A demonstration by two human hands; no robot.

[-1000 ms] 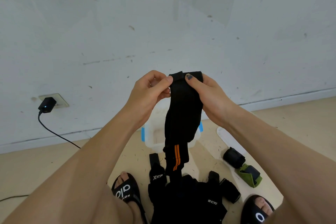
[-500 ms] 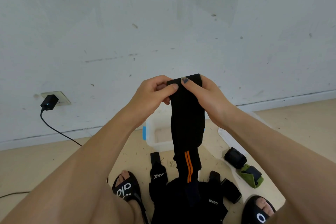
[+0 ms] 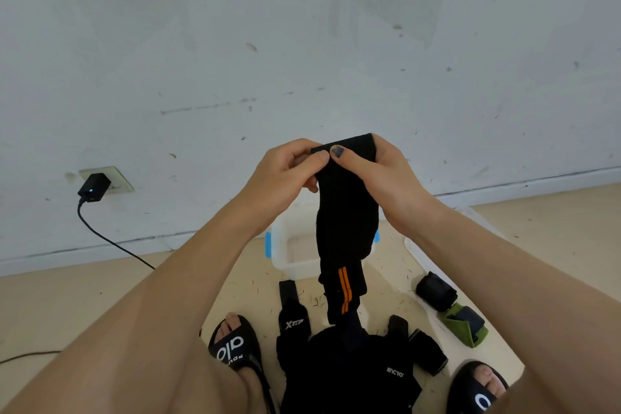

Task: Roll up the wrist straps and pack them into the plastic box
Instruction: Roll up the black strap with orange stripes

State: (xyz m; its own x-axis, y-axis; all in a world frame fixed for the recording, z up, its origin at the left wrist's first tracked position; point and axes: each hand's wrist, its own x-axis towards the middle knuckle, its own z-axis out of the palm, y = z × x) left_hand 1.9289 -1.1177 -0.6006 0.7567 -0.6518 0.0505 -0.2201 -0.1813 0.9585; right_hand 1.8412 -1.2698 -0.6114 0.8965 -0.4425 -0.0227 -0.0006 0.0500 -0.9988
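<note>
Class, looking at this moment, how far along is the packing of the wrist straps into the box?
Early. Done: one rolled strap lies on the floor, unpacked. In hand: left hand and right hand pinch the orange-striped strap at its top, starting the roll. Left: the strap pile; the plastic box looks empty.

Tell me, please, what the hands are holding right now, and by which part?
Both hands, left and right, pinch the top end of a black wrist strap; the rest hangs free toward the floor.
</note>
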